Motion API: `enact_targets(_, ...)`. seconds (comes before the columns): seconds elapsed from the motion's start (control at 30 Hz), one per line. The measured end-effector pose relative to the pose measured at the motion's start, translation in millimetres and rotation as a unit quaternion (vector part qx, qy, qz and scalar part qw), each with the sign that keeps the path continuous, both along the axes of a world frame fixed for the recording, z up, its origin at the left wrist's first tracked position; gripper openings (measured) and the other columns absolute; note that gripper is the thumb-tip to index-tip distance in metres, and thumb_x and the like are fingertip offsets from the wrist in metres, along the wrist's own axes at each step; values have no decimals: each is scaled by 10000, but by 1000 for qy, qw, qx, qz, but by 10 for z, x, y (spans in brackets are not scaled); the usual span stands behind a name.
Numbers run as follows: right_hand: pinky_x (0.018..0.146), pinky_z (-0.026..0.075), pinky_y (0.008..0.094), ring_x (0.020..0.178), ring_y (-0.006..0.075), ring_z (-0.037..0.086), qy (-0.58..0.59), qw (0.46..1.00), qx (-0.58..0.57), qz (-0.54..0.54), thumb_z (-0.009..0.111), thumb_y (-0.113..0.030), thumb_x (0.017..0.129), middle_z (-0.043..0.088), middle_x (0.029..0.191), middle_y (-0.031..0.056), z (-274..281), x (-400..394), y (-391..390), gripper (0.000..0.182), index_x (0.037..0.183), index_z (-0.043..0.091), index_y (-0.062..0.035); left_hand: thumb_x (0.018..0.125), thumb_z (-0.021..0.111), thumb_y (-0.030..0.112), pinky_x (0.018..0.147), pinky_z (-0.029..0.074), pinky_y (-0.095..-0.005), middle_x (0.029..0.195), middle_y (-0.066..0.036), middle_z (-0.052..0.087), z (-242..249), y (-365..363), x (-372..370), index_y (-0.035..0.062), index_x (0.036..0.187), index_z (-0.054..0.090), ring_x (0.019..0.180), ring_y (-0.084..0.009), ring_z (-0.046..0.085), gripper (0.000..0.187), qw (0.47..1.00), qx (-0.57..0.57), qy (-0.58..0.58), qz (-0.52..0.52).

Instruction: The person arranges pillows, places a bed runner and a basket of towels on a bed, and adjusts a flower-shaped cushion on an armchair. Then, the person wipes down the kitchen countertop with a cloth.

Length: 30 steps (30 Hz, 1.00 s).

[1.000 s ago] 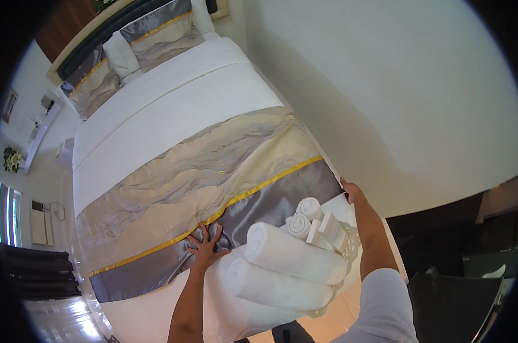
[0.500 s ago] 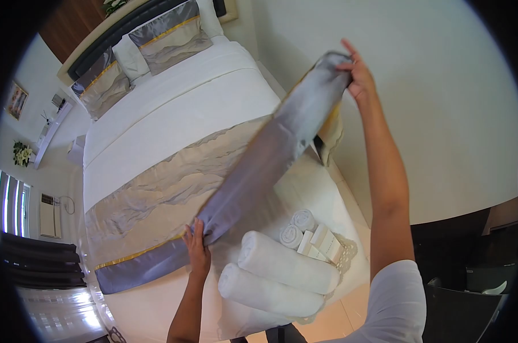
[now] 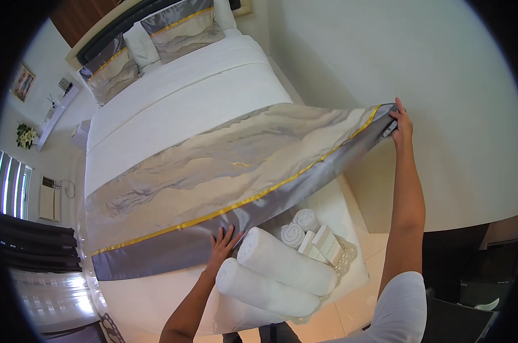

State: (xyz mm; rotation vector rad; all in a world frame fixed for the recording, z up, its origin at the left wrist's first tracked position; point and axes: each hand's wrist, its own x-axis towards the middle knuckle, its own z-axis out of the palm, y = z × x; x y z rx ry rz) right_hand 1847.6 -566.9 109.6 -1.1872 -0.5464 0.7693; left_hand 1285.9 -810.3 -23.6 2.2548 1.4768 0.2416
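A satin bed runner (image 3: 213,166), beige with a marbled pattern, gold piping and a grey border, lies across the bed. My right hand (image 3: 403,124) grips its right corner and holds that end up in the air beyond the mattress edge. On the grey border near the middle, my left hand (image 3: 222,248) rests with fingers spread, beside two rolled white bath towels (image 3: 285,263). Two small rolled towels (image 3: 293,233) and white boxes (image 3: 322,244) sit to the right of them, on a lacy mat (image 3: 346,257).
Pillows (image 3: 182,31) in matching covers lean on the dark headboard (image 3: 113,31). A white wall (image 3: 396,63) stands close on the right. Dark furniture (image 3: 459,303) is at the lower right, and a window (image 3: 10,183) is at the left.
My right hand has moved right and down with the runner's corner, so the folded-over end now opens out with its patterned side up. My left hand has shifted slightly right and spread on the border.
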Motion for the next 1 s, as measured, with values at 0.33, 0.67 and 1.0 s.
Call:
enact_targets(0.33, 976, 295, 255, 1247, 164, 322, -42, 989, 141, -12, 486, 25, 801, 366, 1340, 123, 324, 359, 60, 352, 1151, 526, 20, 780, 528, 312, 904, 82, -711, 1435, -118, 144, -149, -39, 189, 164, 1289, 387, 1296, -443, 48, 549, 996, -81, -32, -34)
enact_targets(0.67, 711, 457, 356, 755, 205, 535, -45, 905, -331, 262, 484, -352, 853, 551, 970, 25, -2023, 98, -1472, 393, 1177, 494, -130, 784, 511, 350, 890, 79, -726, 1443, -109, 108, -643, -43, 441, 166, 1297, 375, 1291, -458, 22, 563, 994, 45, 95, -26)
enact_targets(1.0, 569, 460, 335, 668, 183, 535, -186, 888, -406, 109, 724, -134, 674, 563, 830, 93, -2031, -1414, -1538, 336, 956, 546, -96, 792, 497, 356, 887, 83, -729, 1447, -95, 95, -955, -240, 679, 174, 1305, 364, 1289, -462, 11, 561, 983, 107, 116, -91)
